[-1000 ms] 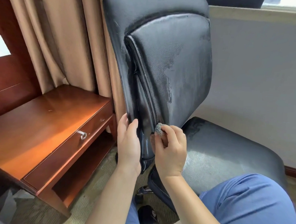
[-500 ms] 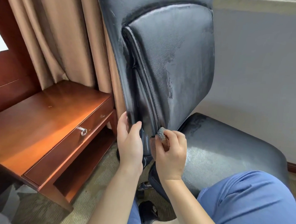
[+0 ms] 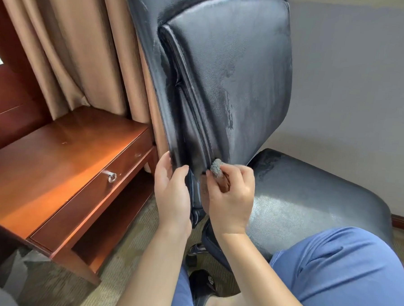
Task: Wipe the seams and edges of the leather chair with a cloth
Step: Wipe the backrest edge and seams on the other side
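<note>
A black leather chair fills the centre, its backrest [image 3: 235,72] upright and its seat [image 3: 311,198] to the right. A piped seam [image 3: 190,91] runs down the backrest's left side. My left hand [image 3: 171,191] grips the lower left edge of the backrest, thumb in front and fingers behind. My right hand [image 3: 231,199] pinches a small grey wad of cloth [image 3: 216,167] and presses it against the bottom end of that seam. Most of the cloth is hidden inside my fingers.
A reddish wooden side table [image 3: 62,169] with a drawer and metal knob [image 3: 112,176] stands left of the chair. Tan curtains [image 3: 80,48] hang behind it. A grey wall [image 3: 354,90] is at right. My blue-trousered knee [image 3: 330,272] is in front of the seat.
My right hand with the cloth has slid a little down along the seam toward the backrest's bottom edge. My left hand kept its grip on the edge. The view tilted slightly.
</note>
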`<state>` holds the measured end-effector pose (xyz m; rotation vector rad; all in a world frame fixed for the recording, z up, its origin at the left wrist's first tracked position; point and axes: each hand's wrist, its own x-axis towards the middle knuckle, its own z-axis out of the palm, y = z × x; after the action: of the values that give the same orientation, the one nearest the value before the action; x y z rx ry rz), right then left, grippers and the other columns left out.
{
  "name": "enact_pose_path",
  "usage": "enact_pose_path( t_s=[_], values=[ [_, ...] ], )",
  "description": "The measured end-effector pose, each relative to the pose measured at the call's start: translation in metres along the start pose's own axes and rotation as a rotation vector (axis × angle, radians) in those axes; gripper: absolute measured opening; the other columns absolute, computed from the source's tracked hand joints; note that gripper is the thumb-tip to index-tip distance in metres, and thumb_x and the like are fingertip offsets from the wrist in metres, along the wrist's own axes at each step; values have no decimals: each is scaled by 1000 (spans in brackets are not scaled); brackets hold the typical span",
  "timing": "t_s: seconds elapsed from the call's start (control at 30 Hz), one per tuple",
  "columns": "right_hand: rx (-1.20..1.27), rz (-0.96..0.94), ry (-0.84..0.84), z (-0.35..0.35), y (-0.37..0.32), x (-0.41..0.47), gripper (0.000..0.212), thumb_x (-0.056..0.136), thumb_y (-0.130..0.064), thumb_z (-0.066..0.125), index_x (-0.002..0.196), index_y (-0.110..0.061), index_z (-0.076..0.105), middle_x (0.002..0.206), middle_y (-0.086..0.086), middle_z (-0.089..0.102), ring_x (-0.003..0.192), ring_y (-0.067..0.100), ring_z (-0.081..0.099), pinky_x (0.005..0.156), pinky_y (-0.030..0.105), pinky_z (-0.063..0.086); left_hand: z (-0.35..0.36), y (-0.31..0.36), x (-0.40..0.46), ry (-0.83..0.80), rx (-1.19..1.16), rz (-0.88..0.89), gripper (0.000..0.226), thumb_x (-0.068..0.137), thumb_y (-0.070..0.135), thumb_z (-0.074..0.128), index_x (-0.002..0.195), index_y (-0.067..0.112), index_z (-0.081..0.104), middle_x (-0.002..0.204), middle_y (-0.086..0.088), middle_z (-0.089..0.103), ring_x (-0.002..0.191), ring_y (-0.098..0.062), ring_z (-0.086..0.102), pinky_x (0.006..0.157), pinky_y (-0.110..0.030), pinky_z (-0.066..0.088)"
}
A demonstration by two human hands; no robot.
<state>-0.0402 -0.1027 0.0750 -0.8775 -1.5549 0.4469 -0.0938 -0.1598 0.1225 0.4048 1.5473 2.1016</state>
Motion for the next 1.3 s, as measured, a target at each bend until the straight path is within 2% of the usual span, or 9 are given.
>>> enact_pose_path(
  t_s=[0.13,0.23,0.33,0.6,0.8,0.9,1.0,1.13,1.3],
  values=[
    [-19,-23,16,2,-10,17,21,74,-22,74,90,-9,68,89,7,54,79,27,54,74,25,44,-3,5,1,-9,-2,-33,38,95,7,47,130,18,57,127,3,63,118,-11,58,106,-37,44],
    [-97,-36,-60,-2,2,-4,41,68,-21,80,104,-10,64,95,6,53,87,23,52,80,16,39,-3,8,2,-11,-29,-64,36,96,7,45,128,18,58,123,4,65,109,-4,61,94,-26,48],
    [-67,-28,-108,-6,9,-14,53,65,-7,81,114,-9,61,102,1,47,92,19,52,84,20,43,-2,6,2,-5,-31,-73,37,95,6,45,129,17,57,125,3,64,110,-4,61,92,-25,48],
    [100,7,20,-10,-30,17,27,74,-18,72,96,-4,66,100,3,56,88,5,53,79,5,39,-6,12,4,-7,-30,-130,39,95,11,48,132,21,56,129,3,62,120,-13,57,107,-38,43],
    [347,105,80,-4,-51,35,26,79,-18,71,95,-28,53,94,2,57,82,23,59,75,47,50,-8,17,3,3,-39,-165,28,97,13,49,120,29,55,128,5,58,117,-8,54,108,-41,41],
    [541,200,120,-3,-56,39,42,81,-12,70,97,-40,42,84,-15,59,74,14,58,72,45,52,-9,17,3,6,-65,-174,26,100,15,46,119,30,55,129,5,58,114,0,52,108,-40,41],
    [451,98,142,1,-46,37,32,84,-12,66,102,-31,47,98,-3,57,89,18,57,83,40,49,-9,17,3,-14,-86,-176,28,99,15,46,122,26,57,130,5,59,114,-2,55,104,-38,44],
    [208,-9,92,6,-27,30,17,87,-8,63,100,2,60,107,7,49,101,-3,45,90,10,36,-10,14,4,-76,-83,-140,37,96,12,51,131,23,55,123,4,63,108,-4,61,97,-32,49],
    [112,51,-52,2,-25,17,46,87,-37,56,117,-2,56,117,4,47,110,15,49,98,22,39,-16,5,8,-147,-7,-87,47,91,4,56,135,20,52,127,-1,64,116,-16,62,101,-43,49]
  ],
)
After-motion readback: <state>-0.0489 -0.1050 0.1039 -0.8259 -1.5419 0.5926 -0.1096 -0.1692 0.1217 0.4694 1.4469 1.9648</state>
